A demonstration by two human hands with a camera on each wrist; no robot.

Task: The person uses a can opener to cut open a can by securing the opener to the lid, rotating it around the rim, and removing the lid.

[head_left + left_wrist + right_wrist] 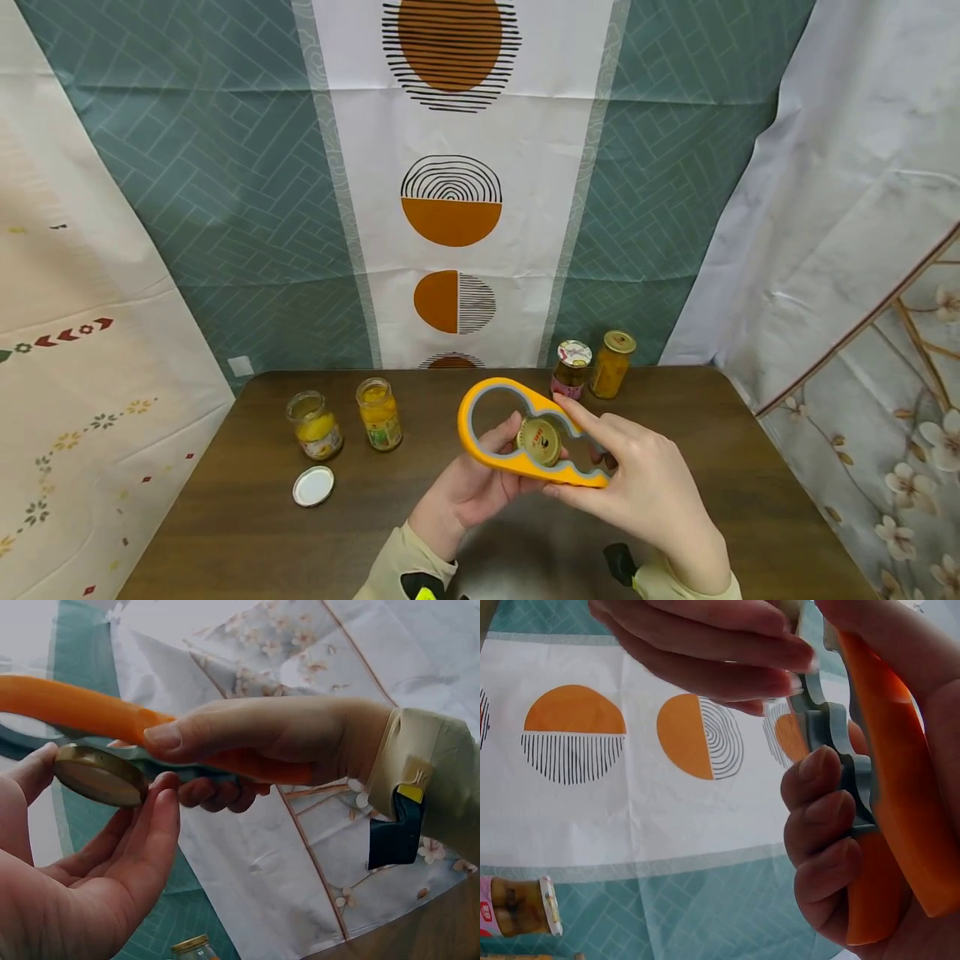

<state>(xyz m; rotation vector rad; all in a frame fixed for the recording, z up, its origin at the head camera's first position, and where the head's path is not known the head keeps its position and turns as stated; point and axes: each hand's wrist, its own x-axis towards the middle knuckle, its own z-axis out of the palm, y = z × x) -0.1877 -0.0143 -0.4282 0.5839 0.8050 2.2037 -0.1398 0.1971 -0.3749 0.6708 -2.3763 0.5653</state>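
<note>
My right hand (648, 471) grips the handles of an orange jar opener (491, 387) with a grey toothed lining, its fingers wrapped round them in the right wrist view. A gold metal jar lid (539, 442) sits at the opener's inner edge. Thumb and fingers of my left hand (480, 492) pinch that lid by its rim. In the left wrist view the underside of the lid (101, 776) shows with no jar beneath it, just below the opener (75, 701).
Two uncapped jars of yellow fruit, one (318, 433) beside the other (380, 417), stand at the table's left. A white lid (313, 486) lies before them. Two lidded jars, one with a pink label (572, 371), one orange (612, 367), stand at the back right.
</note>
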